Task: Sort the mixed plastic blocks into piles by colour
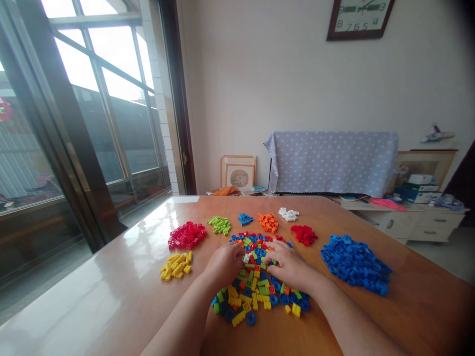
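A mixed heap of small coloured bricks (256, 291) lies in the middle of the wooden table (111, 296). My left hand (224, 262) rests on the heap's left side with its fingers curled down into the bricks. On the heap's right side my right hand (287, 264) has its fingers bent and pinched among the bricks. What each hand holds, if anything, is hidden. Sorted piles ring the heap: red (186, 234), yellow (176, 265), green (219, 224), small blue (245, 218), orange (268, 222), white (288, 214), a second red (304, 234) and a big blue pile (354, 263).
A large window (92, 99) runs along the left. Beyond the table stand a cloth-covered piece of furniture (332, 160), picture frames (238, 171) on the floor and a low white cabinet (408, 217) with clutter. A clock (358, 17) hangs on the wall.
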A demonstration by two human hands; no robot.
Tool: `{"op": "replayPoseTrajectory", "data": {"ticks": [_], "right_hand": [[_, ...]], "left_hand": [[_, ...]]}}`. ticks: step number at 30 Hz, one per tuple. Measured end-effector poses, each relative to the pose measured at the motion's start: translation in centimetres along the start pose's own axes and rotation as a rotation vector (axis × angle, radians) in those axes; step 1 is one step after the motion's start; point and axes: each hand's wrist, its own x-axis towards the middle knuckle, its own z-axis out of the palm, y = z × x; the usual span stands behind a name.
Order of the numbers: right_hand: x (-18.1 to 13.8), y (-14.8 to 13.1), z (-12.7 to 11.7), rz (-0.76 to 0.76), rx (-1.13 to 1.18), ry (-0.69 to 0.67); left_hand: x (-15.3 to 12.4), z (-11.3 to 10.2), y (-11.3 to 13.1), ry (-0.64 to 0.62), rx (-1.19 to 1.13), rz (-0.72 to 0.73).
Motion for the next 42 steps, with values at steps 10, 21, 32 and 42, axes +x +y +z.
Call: {"op": "replayPoseTrajectory", "data": {"ticks": [10, 21, 32, 42], "right_hand": [[0.2, 0.6, -0.7, -0.004, 0.020, 0.082], [-1.3, -4.4, -1.0, -0.144, 0.062, -0.206], [-1.0, -3.7, -0.9, -0.031, -0.020, -0.141], [-1.0, -3.7, -0.3, -0.089, 0.012, -0.136]], "left_hand": [[0.2, -1.4, -1.5, -0.014, 0.075, -0.212], [0.1, -1.2, -3.2, -0.028, 0.097, -0.347], [0.3, -0.5, -3.4, -0.038, 0.094, -0.264], [-0.2, -1.0, -1.9, -0.054, 0.069, -0.144]]}}
